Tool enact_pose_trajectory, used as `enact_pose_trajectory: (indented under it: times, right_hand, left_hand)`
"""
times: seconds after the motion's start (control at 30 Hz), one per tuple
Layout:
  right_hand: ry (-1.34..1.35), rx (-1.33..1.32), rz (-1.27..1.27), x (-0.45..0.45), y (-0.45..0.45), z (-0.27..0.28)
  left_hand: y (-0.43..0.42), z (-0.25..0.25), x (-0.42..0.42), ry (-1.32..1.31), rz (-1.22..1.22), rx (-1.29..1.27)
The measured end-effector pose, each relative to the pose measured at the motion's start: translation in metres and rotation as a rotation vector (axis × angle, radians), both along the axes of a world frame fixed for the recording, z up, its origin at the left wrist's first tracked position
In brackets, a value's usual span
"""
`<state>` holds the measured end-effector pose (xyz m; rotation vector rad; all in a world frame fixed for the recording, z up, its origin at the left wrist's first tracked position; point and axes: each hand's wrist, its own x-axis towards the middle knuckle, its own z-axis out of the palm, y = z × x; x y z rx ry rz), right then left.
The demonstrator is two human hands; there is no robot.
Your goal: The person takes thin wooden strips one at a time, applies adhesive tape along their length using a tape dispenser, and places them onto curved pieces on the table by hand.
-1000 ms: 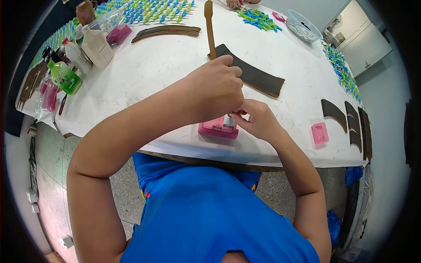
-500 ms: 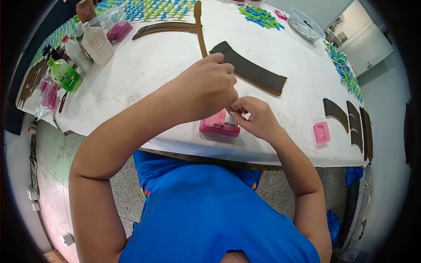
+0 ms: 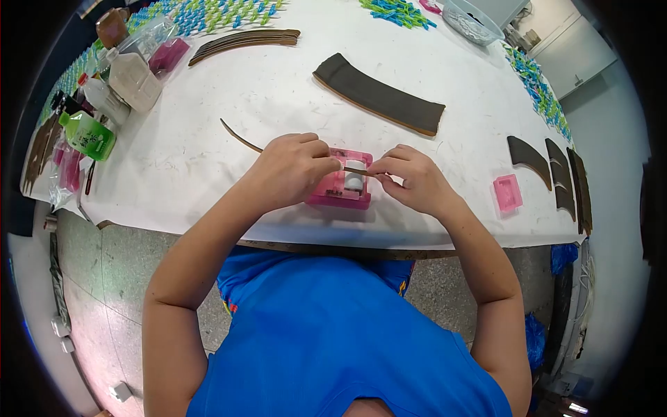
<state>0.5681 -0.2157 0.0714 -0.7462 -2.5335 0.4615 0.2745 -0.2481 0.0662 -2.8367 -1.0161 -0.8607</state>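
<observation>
A thin, curved brown strip (image 3: pixel 240 137) is pinched in both of my hands, its narrow edge toward me. My left hand (image 3: pixel 295 170) is closed around its middle, with the long tail sticking out to the upper left. At the other end, my right hand (image 3: pixel 411 177) grips the tip between thumb and fingers. The short stretch between my hands passes over a white roller (image 3: pixel 353 183) set in a pink plastic box (image 3: pixel 340 201); whether strip and roller touch, I cannot tell. Behind the box lies a wide, dark curved piece (image 3: pixel 379 97) with a brown edge.
A small pink tray (image 3: pixel 508 193) and dark curved pieces (image 3: pixel 529 163) lie at the right. Several bottles, including a green one (image 3: pixel 88 135), stand at the left. A stack of curved strips (image 3: pixel 244 44) and a light-blue basket (image 3: pixel 472 21) are farther back.
My left hand has moved down and left, away from my right hand. The strip has swung from upright to low and leftward, uncovering more of the pink box and roller.
</observation>
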Motion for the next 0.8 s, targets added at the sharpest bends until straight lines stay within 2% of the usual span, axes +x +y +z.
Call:
enact_pose_trajectory:
  times: [0.53, 0.8]
  right_hand:
    - [-0.045, -0.009, -0.053, 0.040, -0.006, 0.002]
    - [-0.123, -0.037, -0.378, 0.142, -0.026, 0.004]
  left_hand:
    - [0.003, -0.008, 0.010, -0.026, -0.012, 0.012]
    - [0.006, -0.010, 0.018, -0.051, -0.036, 0.030]
